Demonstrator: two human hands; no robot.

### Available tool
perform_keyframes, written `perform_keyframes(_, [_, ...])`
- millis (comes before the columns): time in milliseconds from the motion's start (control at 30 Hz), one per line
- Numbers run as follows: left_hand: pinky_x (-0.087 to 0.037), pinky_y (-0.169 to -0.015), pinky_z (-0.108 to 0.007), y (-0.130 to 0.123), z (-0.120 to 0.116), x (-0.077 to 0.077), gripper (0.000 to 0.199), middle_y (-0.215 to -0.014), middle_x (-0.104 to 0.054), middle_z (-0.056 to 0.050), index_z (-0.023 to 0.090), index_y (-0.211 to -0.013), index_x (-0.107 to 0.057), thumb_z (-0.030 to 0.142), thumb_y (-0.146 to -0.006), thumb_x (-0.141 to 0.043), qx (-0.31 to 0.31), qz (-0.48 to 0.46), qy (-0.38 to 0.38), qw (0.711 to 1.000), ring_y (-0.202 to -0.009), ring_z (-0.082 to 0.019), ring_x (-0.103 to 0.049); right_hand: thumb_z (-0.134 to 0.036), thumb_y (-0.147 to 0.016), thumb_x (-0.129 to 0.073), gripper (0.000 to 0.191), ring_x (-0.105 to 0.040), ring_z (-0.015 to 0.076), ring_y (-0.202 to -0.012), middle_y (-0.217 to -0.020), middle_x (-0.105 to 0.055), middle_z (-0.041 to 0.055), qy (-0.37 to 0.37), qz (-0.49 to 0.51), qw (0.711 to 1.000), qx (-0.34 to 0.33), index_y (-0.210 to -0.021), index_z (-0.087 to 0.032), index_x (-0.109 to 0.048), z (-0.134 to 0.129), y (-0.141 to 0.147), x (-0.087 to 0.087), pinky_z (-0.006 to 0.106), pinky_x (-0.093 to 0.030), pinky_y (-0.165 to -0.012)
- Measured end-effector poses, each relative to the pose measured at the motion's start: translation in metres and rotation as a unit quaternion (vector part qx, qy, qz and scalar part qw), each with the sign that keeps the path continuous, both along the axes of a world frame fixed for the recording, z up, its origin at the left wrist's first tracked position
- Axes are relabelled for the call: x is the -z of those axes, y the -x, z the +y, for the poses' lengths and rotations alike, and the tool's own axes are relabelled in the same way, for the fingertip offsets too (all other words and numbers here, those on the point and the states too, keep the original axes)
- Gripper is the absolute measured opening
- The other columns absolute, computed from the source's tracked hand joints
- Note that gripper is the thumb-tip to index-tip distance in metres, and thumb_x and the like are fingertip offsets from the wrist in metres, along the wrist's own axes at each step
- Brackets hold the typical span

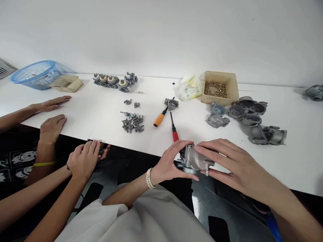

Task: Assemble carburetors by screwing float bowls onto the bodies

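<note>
A grey metal carburetor [196, 158] is held up at the table's front edge between both my hands. My left hand [169, 164] grips its left side, with the thumb underneath and the fingers along the top. From the right, my right hand [227, 164] closes around the rounded body with fingers above and below. Just beyond my left hand lies a screwdriver with a red handle [175, 135], its tip pointing away. An orange-handled screwdriver [159, 120] rests farther left, its shaft against a small carburetor body [172, 104].
Several metal housings [249, 111] cluster at the right, near a beige bin [233, 95] of brass parts and a plastic bag [189, 90]. Small metal fittings [132, 122] and carburetors [111, 81] stand left. Other people's hands [84, 158] are at the left edge, by a blue basket [37, 79].
</note>
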State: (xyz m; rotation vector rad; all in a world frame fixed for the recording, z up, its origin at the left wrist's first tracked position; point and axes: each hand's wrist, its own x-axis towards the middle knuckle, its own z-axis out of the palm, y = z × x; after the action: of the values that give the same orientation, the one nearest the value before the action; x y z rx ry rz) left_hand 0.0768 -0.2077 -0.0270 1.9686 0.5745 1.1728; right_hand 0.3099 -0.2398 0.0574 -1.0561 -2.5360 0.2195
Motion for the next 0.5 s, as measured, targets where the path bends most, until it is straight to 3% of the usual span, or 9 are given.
perform_keyframes(233, [-0.056, -0.099, -0.045, 0.004, 0.001, -0.002, 0.096, -0.126, -0.063, -0.013, 0.028, -0.145, -0.044, 0.049, -0.064, -0.091, 0.014, -0.001, -0.007, 1.0, -0.116, -0.029, -0.064, -0.016, -0.1, -0.049, 0.044, -0.047, 0.0202, -0.131, -0.144, -0.052, 0.0067, -0.009, -0.017, 0.999, -0.039, -0.142, -0.024, -0.052, -0.001, 0.006, -0.005, 0.034, -0.05, -0.102])
perform_keyframes(500, [-0.054, -0.104, -0.044, 0.007, -0.003, -0.005, 0.099, -0.128, -0.059, -0.014, 0.027, -0.147, -0.044, 0.046, -0.063, -0.092, 0.008, -0.009, -0.019, 1.0, -0.121, -0.03, -0.061, -0.019, -0.1, -0.052, 0.045, -0.053, 0.0222, -0.122, -0.135, -0.057, 0.0099, -0.045, -0.022, 0.999, -0.022, -0.145, -0.02, -0.051, -0.009, 0.012, -0.005, 0.038, -0.05, -0.1])
